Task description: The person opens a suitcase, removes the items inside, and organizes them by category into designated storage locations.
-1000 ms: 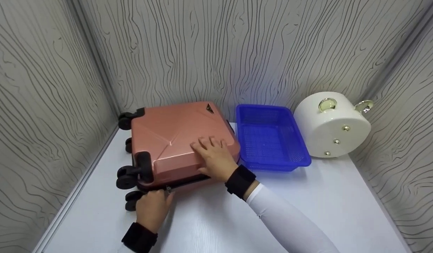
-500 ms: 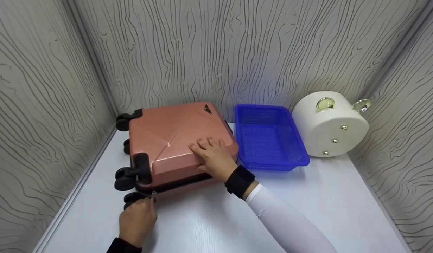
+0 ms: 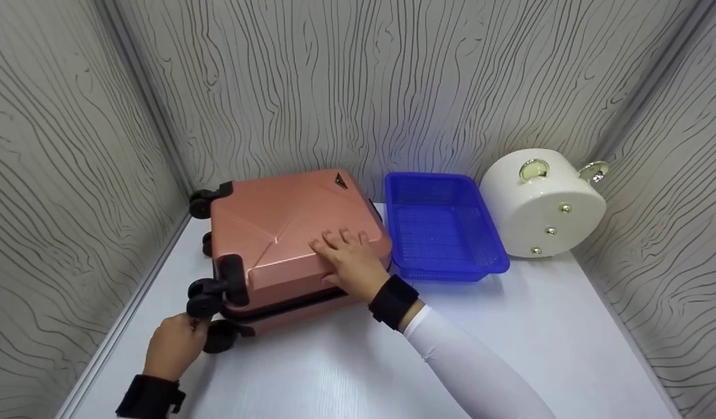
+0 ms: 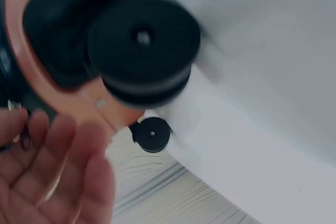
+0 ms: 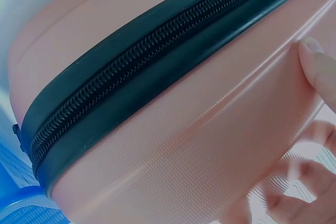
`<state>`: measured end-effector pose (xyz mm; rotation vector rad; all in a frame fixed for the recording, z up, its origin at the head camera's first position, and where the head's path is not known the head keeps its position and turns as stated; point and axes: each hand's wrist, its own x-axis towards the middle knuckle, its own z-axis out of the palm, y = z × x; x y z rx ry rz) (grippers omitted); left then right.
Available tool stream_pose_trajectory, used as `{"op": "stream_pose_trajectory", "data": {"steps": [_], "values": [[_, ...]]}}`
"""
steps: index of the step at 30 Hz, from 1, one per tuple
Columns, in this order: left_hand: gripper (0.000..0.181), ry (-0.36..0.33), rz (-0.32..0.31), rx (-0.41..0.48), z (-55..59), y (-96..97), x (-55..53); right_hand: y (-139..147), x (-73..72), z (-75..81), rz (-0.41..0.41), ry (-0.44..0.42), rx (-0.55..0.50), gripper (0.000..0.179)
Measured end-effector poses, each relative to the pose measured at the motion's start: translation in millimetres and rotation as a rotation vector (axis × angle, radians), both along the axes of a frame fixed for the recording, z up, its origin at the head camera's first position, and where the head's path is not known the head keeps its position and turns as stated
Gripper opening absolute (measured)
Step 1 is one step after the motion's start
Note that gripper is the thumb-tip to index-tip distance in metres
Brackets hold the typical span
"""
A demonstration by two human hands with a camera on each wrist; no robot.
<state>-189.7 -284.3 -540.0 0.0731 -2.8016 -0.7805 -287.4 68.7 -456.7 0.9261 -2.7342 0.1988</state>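
Left hand (image 3: 174, 347), seemingly pinching the zip (image 5: 123, 61), has rounded the suitcase (image 3: 299, 212) at near left, one side apparently finished; spread right hand (image 3: 353, 265) rests atop.

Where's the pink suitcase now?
In the head view, the pink suitcase lies left of centre on the white table, beneath the right hand and beside the blue basket.

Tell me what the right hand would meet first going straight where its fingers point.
The right hand rests on the pink suitcase, and the way across its top looks free. Beyond that, it would probably meet the patterned wall first, though the depth there is unclear.
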Motion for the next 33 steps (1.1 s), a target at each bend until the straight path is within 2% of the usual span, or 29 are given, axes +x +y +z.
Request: {"op": "stream_pose_trajectory", "data": {"steps": [3,7,9,11,15,18,20,22,25,27,29,31,33], "values": [[0.024,0.002,-0.038,0.023,-0.2,-13.1,-9.8,-3.0,1.0,-1.2,-0.005,-0.012,-0.006,0.079],[0.014,0.131,-0.111,-0.026,-3.3,-24.6,-29.1,-2.4,0.1,-1.3,-0.007,-0.004,-0.012,0.078],[0.011,0.156,-0.133,-0.045,-5.0,-29.7,-38.7,-2.5,0.1,-1.9,-0.004,-0.001,-0.012,0.078],[0.014,0.13,-0.141,-0.045,-5.2,-33.7,-46.6,-2.4,0.5,-2.6,0.0,-0.004,-0.012,0.078],[0.024,0.026,-0.128,-0.022,-2.5,-39.0,-58.2,-1.4,1.2,-3.6,0.004,-0.001,0.0,0.08],[0.025,-0.018,-0.11,0.027,4.1,-40.7,-62.5,0.0,1.8,-4.3,-0.009,0.05,0.033,0.08],[0.022,-0.012,-0.09,0.085,11.8,-41.3,-61.8,0.1,4.4,-5.5,-0.021,0.102,0.056,0.079],[0.025,0.031,-0.069,0.149,21.9,-40.9,-58.3,0.4,9.4,-7.5,-0.037,0.165,0.055,0.074],[0.033,0.119,-0.079,0.268,40.7,-35.6,-48.7,1.7,20.2,-10.7,-0.098,0.252,-0.031,0.061],[0.032,0.172,-0.131,0.311,52.0,-29.0,-41.4,3.9,26.6,-13.5,-0.162,0.302,-0.118,0.055],[0.025,0.188,-0.224,0.333,61.1,-20.9,-35.1,6.1,31.2,-16.7,-0.239,0.331,-0.185,0.054],[0.015,0.191,-0.306,0.298,65.9,-13.6,-30.8,7.4,34.6,-21.1,-0.298,0.338,-0.21,0.057],[0.015,0.172,-0.353,0.252,67.4,-7.8,-28.3,6.6,38.0,-26.4,-0.326,0.326,-0.196,0.063]]}}
